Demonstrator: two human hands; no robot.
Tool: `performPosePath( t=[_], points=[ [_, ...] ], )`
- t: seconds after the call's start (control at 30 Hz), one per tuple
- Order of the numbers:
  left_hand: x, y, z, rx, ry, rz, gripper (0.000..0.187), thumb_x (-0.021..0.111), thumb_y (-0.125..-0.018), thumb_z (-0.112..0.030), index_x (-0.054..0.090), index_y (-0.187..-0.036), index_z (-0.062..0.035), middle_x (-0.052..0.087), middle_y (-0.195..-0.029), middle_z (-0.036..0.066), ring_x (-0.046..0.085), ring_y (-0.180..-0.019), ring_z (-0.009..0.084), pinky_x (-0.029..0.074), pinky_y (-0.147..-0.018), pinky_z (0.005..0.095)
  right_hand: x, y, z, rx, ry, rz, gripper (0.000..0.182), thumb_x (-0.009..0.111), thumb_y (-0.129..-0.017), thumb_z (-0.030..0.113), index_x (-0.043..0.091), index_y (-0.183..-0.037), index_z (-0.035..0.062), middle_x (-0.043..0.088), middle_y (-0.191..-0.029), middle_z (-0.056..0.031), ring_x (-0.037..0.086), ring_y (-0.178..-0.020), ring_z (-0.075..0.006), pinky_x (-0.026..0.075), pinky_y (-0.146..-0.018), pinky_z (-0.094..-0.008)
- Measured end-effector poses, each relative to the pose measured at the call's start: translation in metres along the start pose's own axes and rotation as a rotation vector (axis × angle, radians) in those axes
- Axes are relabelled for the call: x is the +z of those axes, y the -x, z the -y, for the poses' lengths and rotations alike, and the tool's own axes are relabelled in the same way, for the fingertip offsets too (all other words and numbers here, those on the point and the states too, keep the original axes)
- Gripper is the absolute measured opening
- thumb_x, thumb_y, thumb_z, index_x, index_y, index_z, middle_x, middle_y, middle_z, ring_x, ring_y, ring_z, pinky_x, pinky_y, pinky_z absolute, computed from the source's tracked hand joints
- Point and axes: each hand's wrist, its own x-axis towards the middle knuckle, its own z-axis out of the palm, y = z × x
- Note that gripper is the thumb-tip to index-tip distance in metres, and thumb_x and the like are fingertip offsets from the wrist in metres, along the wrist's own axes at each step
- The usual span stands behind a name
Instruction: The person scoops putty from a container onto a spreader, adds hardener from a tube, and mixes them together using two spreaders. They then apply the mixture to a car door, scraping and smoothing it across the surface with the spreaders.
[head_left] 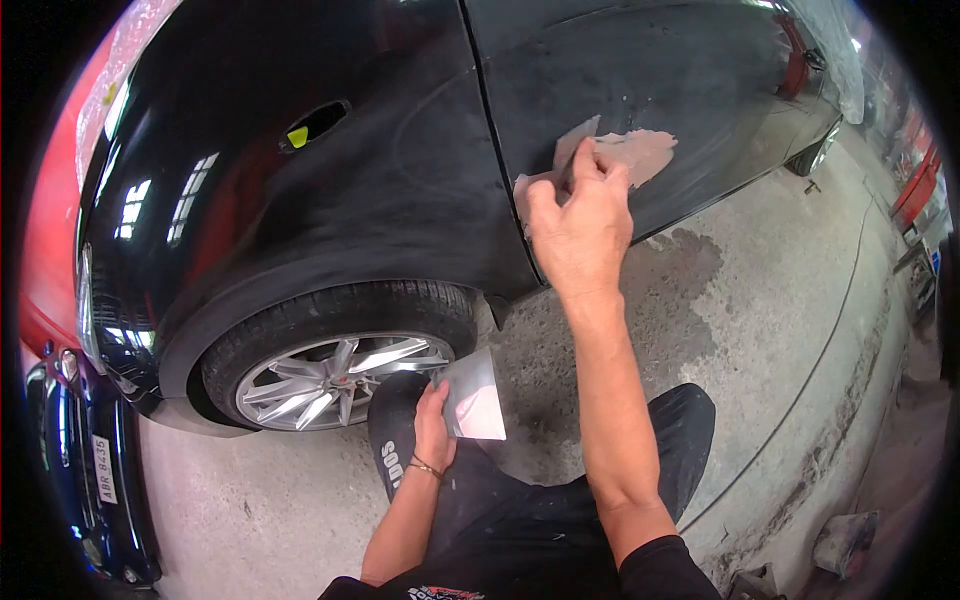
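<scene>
My right hand (583,225) is closed on a flat grey spreader (573,143), pressed against the black car door (720,80). Beside and beneath it, pinkish filler (640,155) lies smeared on the door, reaching left toward the panel gap. Lower down, by the wheel, my left hand (433,425) grips a flat metal plate (478,385) by its left edge. A patch of pink filler sits on that plate. My left fingers are partly hidden by the plate.
The car's silver wheel (345,382) is at the left, below the fender with its small opening (318,124). A second dark car (95,470) stands at the lower left. A thin cable (800,395) crosses the concrete floor. A metal object (845,543) lies at the lower right.
</scene>
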Motion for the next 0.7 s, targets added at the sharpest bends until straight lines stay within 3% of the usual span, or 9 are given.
performPosePath(
  t=[0.1, 0.2, 0.33, 0.43, 0.5, 0.57, 0.7],
  points=[
    [0.005, 0.005, -0.006, 0.003, 0.005, 0.026, 0.048, 0.064, -0.107, -0.029, 0.056, -0.145, -0.0025, 0.067, -0.131, 0.007, 0.067, -0.12, 0.0212, 0.056, -0.103, 0.0364, 0.007, 0.013, 0.02, -0.07, -0.004, -0.01, 0.067, 0.071, -0.088, 0.02, 0.052, -0.147, -0.0063, 0.056, -0.135, -0.0291, 0.064, -0.118, -0.0478, 0.055, -0.099, -0.052],
    [0.004, 0.002, -0.003, 0.005, 0.001, -0.005, 0.047, 0.065, -0.107, -0.03, 0.056, -0.145, -0.0024, 0.067, -0.131, 0.007, 0.067, -0.121, 0.0209, 0.056, -0.104, 0.0365, 0.009, 0.028, 0.038, -0.156, -0.013, -0.027, 0.063, 0.068, -0.088, 0.014, 0.058, -0.147, -0.0081, 0.057, -0.136, -0.0259, 0.068, -0.114, -0.0437, 0.056, -0.098, -0.0474],
    [-0.002, -0.001, -0.002, 0.009, 0.013, -0.004, 0.048, 0.064, -0.108, -0.029, 0.056, -0.146, -0.0023, 0.067, -0.133, 0.007, 0.067, -0.121, 0.0215, 0.056, -0.104, 0.0368, -0.002, 0.041, 0.031, -0.132, -0.169, 0.038, 0.055, 0.06, -0.091, 0.007, 0.06, -0.145, -0.0053, 0.06, -0.135, -0.024, 0.065, -0.119, -0.0403, 0.055, -0.1, -0.0488],
    [0.0, -0.001, -0.002, 0.004, 0.016, -0.014, 0.048, 0.063, -0.108, -0.029, 0.054, -0.147, -0.0022, 0.067, -0.134, 0.007, 0.068, -0.121, 0.0218, 0.056, -0.103, 0.0369, -0.023, 0.054, 0.001, 0.034, -0.562, 0.139, 0.045, 0.058, -0.095, 0.003, 0.063, -0.138, -0.0064, 0.065, -0.133, -0.0214, 0.067, -0.118, -0.0344, 0.056, -0.098, -0.0435],
    [0.003, 0.001, -0.005, 0.001, 0.015, -0.037, 0.048, 0.062, -0.109, -0.028, 0.053, -0.148, -0.0021, 0.067, -0.134, 0.008, 0.068, -0.121, 0.022, 0.057, -0.102, 0.0372, -0.043, 0.066, -0.028, 0.501, -0.841, 0.218, 0.03, 0.061, -0.1, 0.006, 0.067, -0.127, -0.0067, 0.068, -0.132, -0.0133, 0.069, -0.118, -0.0256, 0.057, -0.099, -0.0418],
    [0.004, 0.002, -0.004, -0.011, 0.041, -0.053, 0.049, 0.062, -0.109, -0.028, 0.052, -0.149, -0.0019, 0.067, -0.136, 0.008, 0.067, -0.122, 0.0222, 0.057, -0.102, 0.0374, -0.059, 0.07, -0.073, 0.67, -1.282, 0.007, 0.039, 0.064, -0.099, 0.005, 0.061, -0.137, -0.0051, 0.065, -0.139, -0.0156, 0.067, -0.125, -0.0294, 0.057, -0.107, -0.0472],
    [0.006, 0.003, -0.004, -0.019, 0.053, -0.041, 0.05, 0.061, -0.11, -0.027, 0.051, -0.151, -0.0017, 0.066, -0.137, 0.009, 0.067, -0.124, 0.0231, 0.056, -0.104, 0.038, -0.068, 0.059, -0.123, 0.682, -1.574, -0.008, 0.045, 0.058, -0.108, 0.023, 0.054, -0.148, 0.0026, 0.06, -0.149, -0.017, 0.059, -0.138, -0.037, 0.048, -0.117, -0.0609]
  ],
)
